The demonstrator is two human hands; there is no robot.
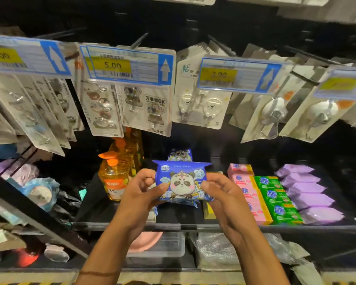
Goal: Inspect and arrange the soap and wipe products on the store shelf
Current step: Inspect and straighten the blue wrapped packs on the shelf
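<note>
1. Your forearms rise from the lower edge and meet in front of the shelf. Both wrists are bent slightly inward.
2. Your left hand has its fingers curled and pinches the left edge of the wipe pack.
3. Your right hand grips the right edge, with the thumb lying on the front face.
4. The pack hangs between your hands, above the shelf floor, with its front towards you. It is blue with a cartoon panda and white clouds, and its sealed ends are crinkled.
5. Just beyond your hands a second panda pack stands on the shelf.
6. Right of your right hand lie rows of pink soap boxes, then green soap boxes, then purple packs.
7. Left of your left hand stand orange-capped bottles of yellow liquid.
8. Above your hands, carded hooks hang behind price tags.
</note>
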